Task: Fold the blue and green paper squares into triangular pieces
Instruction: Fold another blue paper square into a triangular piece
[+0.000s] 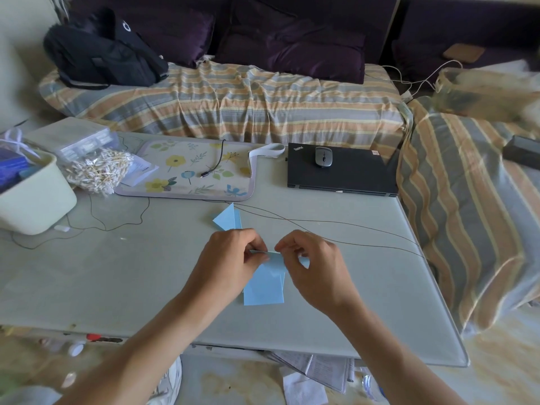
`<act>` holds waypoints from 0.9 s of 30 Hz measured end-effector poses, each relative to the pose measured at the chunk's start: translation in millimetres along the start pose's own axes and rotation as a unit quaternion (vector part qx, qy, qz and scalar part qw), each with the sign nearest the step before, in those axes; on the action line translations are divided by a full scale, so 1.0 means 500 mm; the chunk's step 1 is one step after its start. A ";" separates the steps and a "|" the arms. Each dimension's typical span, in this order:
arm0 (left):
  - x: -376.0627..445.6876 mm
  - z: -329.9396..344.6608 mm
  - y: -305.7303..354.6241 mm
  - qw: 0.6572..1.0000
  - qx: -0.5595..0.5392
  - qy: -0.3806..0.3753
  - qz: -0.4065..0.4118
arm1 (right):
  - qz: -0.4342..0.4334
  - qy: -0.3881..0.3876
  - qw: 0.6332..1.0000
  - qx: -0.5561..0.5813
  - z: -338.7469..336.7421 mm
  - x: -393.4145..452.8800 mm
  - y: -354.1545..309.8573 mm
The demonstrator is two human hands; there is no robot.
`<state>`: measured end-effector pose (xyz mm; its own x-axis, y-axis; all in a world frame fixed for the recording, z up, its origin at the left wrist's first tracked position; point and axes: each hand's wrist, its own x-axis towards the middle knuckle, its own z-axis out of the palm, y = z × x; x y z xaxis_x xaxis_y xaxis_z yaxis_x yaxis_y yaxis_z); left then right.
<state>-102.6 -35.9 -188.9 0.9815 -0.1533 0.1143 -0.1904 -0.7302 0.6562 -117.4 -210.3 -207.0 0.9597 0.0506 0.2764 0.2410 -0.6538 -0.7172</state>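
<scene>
Midway through folding the blue paper (264, 283) near the table's (117, 282) front edge, left hand (230, 264) and right hand (314, 267) both pinching its top edge; next, press the crease flat.

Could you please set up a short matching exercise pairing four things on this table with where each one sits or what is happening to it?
Things:
1. grey mouse
2. folded blue piece
3. blue paper
4. cotton swabs

Places or states:
A. pinched at its top edge by the left hand and the right hand
B. on the closed black laptop
C. in a clear bag beside the cream bin
D. lying on the table just beyond the hands

Pairs: 1-B, 2-D, 3-A, 4-C
</scene>
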 end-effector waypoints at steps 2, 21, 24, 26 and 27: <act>0.000 0.001 0.001 1.000 -0.018 -0.002 -0.018 | -0.012 -0.001 1.000 -0.005 0.003 0.000 0.002; -0.010 -0.004 0.026 0.991 -0.108 -0.026 -0.071 | -0.049 0.021 0.999 0.012 0.007 -0.001 -0.002; -0.012 0.002 0.027 0.996 -0.086 0.005 -0.037 | -0.039 0.021 0.999 0.018 0.010 -0.003 -0.006; -0.015 0.006 0.029 0.996 -0.084 0.015 -0.025 | -0.035 0.023 0.999 0.022 0.011 -0.003 -0.008; -0.015 0.007 0.030 0.996 -0.082 0.021 -0.020 | -0.034 0.024 0.999 0.022 0.011 -0.003 -0.008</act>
<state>-113.0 -47.9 -182.6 0.9889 -0.0947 0.1143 -0.1484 -0.6154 0.7741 -119.0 -203.6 -208.2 0.9335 0.0571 0.3541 0.3121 -0.6155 -0.7237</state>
